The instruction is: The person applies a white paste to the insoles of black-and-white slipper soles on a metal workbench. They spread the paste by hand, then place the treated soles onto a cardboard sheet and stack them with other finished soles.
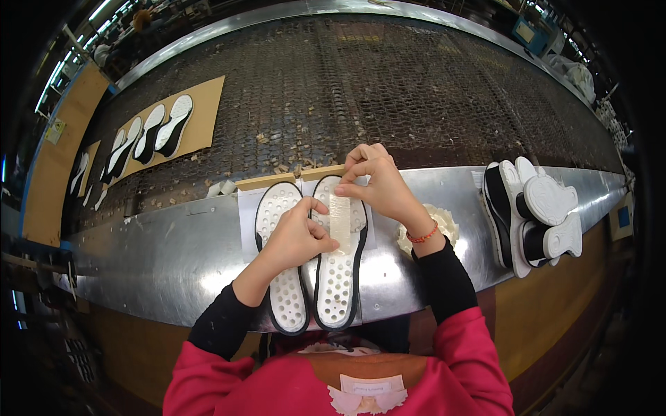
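Two shoe soles lie side by side on the metal table edge: a left sole (pixel 287 299) and a right sole (pixel 336 295), both white with round dimples and black rims. Over the right sole's upper half runs a cream, wrinkled, tape-like strip (pixel 340 220). My right hand (pixel 381 182) pinches its far end between thumb and fingers. Nearer to me, my left hand (pixel 298 236) is closed at the strip's lower end, its thumb on the strip and its curled fingers partly hidden. White paper (pixel 250 220) shows under the soles.
Behind my right wrist sits a crumpled cream pile (pixel 444 223). Several black-and-white soles (pixel 517 201) are stacked at the right. Beyond the metal table (pixel 166 267) stretches a dark mesh conveyor (pixel 416 97) with scraps on it, carrying a cardboard sheet (pixel 208 104) with several soles.
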### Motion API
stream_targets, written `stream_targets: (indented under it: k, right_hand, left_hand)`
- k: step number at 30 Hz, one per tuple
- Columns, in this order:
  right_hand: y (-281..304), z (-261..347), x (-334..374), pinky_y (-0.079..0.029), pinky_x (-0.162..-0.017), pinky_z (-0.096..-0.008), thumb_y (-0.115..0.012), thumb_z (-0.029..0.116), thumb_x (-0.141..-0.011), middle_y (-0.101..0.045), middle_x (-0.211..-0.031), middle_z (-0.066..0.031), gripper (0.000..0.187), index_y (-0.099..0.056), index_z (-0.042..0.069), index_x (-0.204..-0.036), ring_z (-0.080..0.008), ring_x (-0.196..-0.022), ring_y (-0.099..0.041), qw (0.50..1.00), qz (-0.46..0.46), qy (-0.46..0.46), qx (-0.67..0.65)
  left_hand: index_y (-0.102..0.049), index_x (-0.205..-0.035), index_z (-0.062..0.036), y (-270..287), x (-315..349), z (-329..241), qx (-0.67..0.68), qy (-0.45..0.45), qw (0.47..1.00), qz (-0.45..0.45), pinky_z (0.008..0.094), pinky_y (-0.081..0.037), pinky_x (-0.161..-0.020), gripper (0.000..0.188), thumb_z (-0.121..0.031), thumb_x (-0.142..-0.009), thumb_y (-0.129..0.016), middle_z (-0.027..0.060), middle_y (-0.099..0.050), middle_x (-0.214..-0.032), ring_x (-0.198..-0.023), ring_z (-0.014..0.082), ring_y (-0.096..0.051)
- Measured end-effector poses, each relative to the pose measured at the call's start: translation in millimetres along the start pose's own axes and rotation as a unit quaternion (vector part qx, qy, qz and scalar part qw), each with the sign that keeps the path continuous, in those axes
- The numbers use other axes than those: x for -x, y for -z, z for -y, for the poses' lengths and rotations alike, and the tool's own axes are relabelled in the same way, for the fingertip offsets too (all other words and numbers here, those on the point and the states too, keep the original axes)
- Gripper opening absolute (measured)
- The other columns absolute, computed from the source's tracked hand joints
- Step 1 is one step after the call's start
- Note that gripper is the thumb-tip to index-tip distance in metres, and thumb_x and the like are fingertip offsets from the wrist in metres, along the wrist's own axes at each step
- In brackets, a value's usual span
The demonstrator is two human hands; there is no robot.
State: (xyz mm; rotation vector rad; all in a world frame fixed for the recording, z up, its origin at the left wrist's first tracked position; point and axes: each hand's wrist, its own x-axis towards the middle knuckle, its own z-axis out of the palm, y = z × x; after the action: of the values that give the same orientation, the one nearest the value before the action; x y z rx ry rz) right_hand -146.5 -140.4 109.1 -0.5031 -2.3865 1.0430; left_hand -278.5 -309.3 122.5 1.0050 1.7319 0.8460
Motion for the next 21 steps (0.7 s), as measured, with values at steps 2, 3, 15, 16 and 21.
stream_targets:
  k: [2,3,15,16,21]
  right_hand:
    - [-2.2,0.8,-0.4,-0.033,-0.094,-0.0365,-0.085,0.020,-0.068,-0.056,-0.090,0.0006,0.015,-0.076,0.010,-0.074,-0.0214,-0.098,-0.047,1.000,-0.003,0.005,0.005]
    - [-3.7,1.1,0.0,-0.033,-0.093,-0.0364,-0.086,0.020,-0.068,-0.056,-0.090,0.0006,0.015,-0.076,0.010,-0.074,-0.0215,-0.098,-0.047,1.000,-0.005,0.006,0.006]
    - [-15.2,10.4,1.8,-0.023,-0.105,-0.0480,-0.087,0.017,-0.062,-0.055,-0.126,-0.0067,0.014,-0.075,0.011,-0.067,-0.0292,-0.127,-0.038,0.995,-0.044,0.019,0.084]
    - [-16.6,10.1,1.7,-0.022,-0.106,-0.0486,-0.087,0.016,-0.062,-0.055,-0.128,-0.0068,0.014,-0.075,0.011,-0.066,-0.0293,-0.129,-0.037,0.995,-0.043,0.015,0.087]
    - [-26.5,8.8,0.0,-0.019,-0.108,-0.0468,-0.086,0.016,-0.064,-0.056,-0.130,-0.0047,0.012,-0.075,0.012,-0.067,-0.0280,-0.132,-0.035,0.995,-0.028,-0.011,0.100]
  left_hand:
    - [-0.047,-0.112,-0.0007,0.1,1.1,-1.0,-0.010,-0.001,1.000,-0.008,0.0264,-0.049,-0.063,0.054,-0.006,-0.069,-0.080,0.0056,-0.066,-0.065,-0.060,0.0137,-0.065]
    - [-0.047,-0.113,-0.0009,-0.3,2.7,-3.3,-0.036,-0.001,0.999,-0.005,0.0291,-0.050,-0.064,0.055,-0.005,-0.069,-0.079,0.0079,-0.067,-0.069,-0.063,0.0171,-0.065]
    - [-0.045,-0.132,0.0036,-14.9,53.3,-2.3,-0.263,-0.280,0.921,0.059,0.0439,-0.042,-0.093,0.065,-0.026,-0.083,-0.074,0.0255,-0.058,-0.122,-0.107,0.0404,-0.058]
    - [-0.044,-0.135,0.0053,-13.7,55.4,-0.8,-0.294,-0.296,0.905,0.079,0.0433,-0.039,-0.098,0.069,-0.044,-0.090,-0.063,0.0266,-0.056,-0.128,-0.115,0.0390,-0.057]
    - [-0.040,-0.143,0.0012,-11.2,64.7,4.8,-0.375,-0.349,0.855,0.081,0.0506,-0.032,-0.107,0.093,-0.070,-0.084,-0.054,0.0287,-0.051,-0.133,-0.129,0.0388,-0.048]
